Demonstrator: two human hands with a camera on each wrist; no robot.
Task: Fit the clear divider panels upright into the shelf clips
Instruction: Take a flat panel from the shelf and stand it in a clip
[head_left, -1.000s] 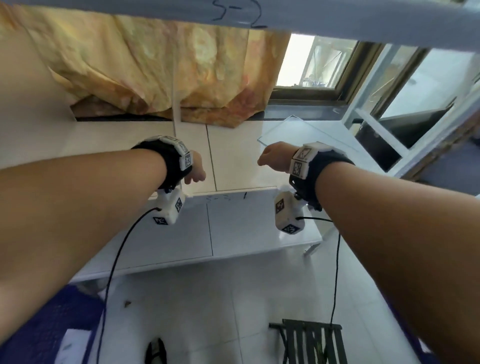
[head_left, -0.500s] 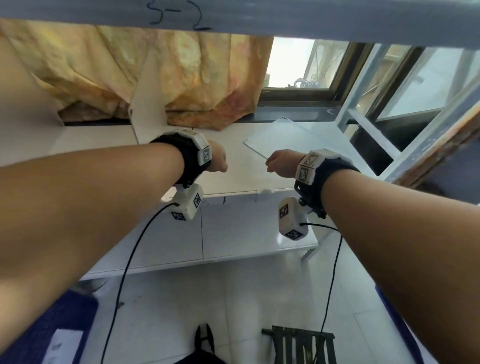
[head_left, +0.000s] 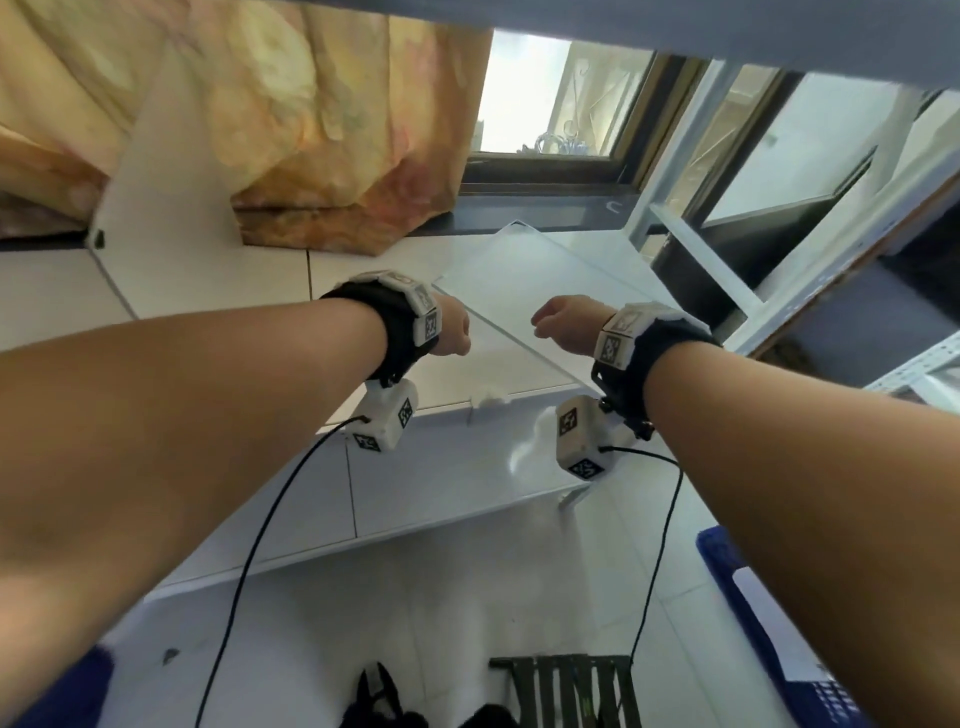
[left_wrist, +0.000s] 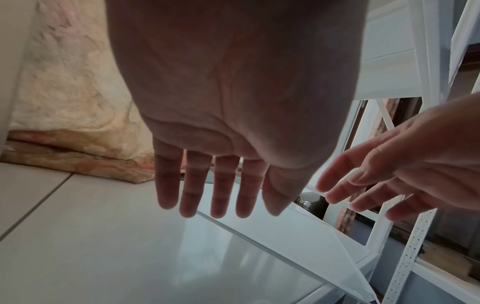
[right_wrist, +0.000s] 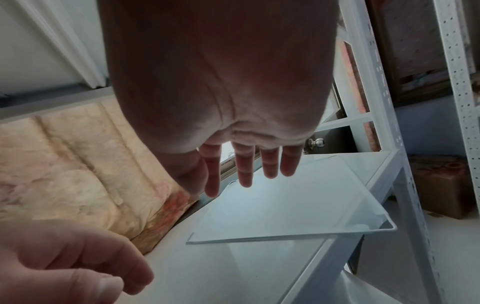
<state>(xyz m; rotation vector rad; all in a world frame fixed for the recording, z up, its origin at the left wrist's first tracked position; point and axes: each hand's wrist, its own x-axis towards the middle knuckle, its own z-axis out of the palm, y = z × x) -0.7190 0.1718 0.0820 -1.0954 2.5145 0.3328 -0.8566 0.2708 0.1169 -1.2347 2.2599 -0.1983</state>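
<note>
Two hands out over the white shelf (head_left: 218, 291), left hand (left_wrist: 233, 107) and right hand (right_wrist: 221, 86), fingers straight and relaxed, holding nothing. The clear divider panel (right_wrist: 288, 205) lies flat on the shelf's right end, under the fingertips.

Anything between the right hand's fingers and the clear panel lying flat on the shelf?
Nothing. In the right wrist view, the right hand hangs open above the clear panel with only bare air beneath its fingers; the shelf carries the panel.
</note>
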